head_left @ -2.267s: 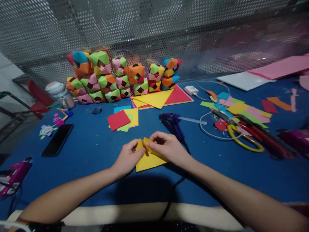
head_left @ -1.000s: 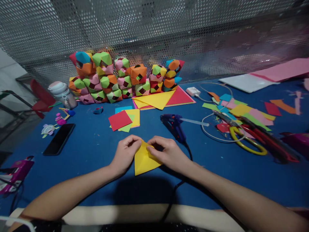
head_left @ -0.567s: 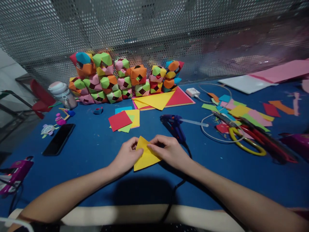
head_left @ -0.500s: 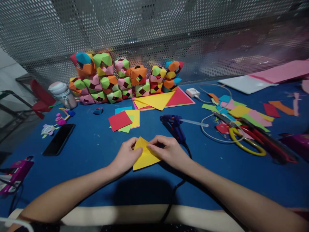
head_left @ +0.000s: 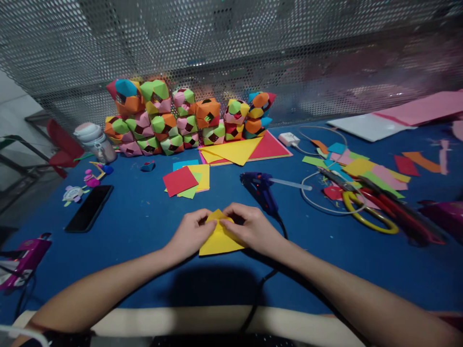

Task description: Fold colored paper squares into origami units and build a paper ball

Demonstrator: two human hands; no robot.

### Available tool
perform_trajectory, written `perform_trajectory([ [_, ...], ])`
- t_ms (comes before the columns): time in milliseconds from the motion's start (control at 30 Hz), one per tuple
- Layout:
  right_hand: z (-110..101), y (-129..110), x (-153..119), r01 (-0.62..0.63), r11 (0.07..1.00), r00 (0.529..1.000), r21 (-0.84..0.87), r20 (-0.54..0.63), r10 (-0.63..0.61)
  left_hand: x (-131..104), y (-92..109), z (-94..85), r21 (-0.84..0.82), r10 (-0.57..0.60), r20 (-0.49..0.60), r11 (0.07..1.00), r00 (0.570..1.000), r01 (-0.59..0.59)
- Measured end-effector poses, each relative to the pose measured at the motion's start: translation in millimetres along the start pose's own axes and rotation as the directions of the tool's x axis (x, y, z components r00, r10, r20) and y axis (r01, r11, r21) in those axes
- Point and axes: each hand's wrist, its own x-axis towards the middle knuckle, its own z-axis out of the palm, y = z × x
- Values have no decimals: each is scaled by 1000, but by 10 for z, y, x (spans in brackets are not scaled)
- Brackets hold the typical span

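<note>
A folded piece of yellow paper is held between both hands above the blue tabletop, its pointed tip facing away from me. My left hand grips its left side, thumb on top and fingers behind. On the other side my right hand pinches the sheet, its thumb close to the left thumb near the middle. The fingertips behind the paper are hidden. Just beyond lie small paper squares, a red square on top. A blue glue gun with a clear stick rests beyond my right hand.
Folded paper balls stand stacked along the mesh panel. Coloured scraps, yellow-handled scissors and red-handled pliers lie at right. A phone, a turtle figure and a bottle are at left. The glue gun's cord passes under my right arm.
Both thumbs have moved closer together at the middle of the yellow paper. Its tip sits slightly lower and further right, and its top looks flatter.
</note>
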Motion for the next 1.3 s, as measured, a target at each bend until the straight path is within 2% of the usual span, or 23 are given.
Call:
perform_trajectory([
  [100, -15, 17, 2, 35, 999, 999, 25, 30, -36, 14, 17, -30, -63, -71, 26, 995, 997, 73],
  [267, -28, 36, 0, 160, 984, 986, 73, 41, -164, 45, 44, -75, -198, -167, 75, 964, 983, 179],
  [467, -36, 56, -4, 249, 968, 968, 30, 16, -250, 56, 35, -93, -396, -197, 152, 886, 968, 243],
  [633, -37, 95, -13, 346, 937, 938, -55, 34, -344, 51, 21, -112, -438, -184, 218, 860, 959, 264],
  [733, -35, 118, -20, 383, 916, 924, -116, 73, -376, 43, 28, -113, -384, -167, 219, 891, 961, 242],
  [933, -46, 117, -38, 400, 905, 913, -146, 153, -379, 21, 76, -66, -191, -151, 123, 966, 981, 173],
  [1067, -55, 73, -51, 392, 909, 914, -143, 176, -367, 22, 56, -65, -87, -91, 74, 991, 993, 97],
  [1300, -11, 35, -42, 333, 941, 942, -61, 71, -328, -2, 14, -63, 85, 126, 18, 988, 992, -127],
])
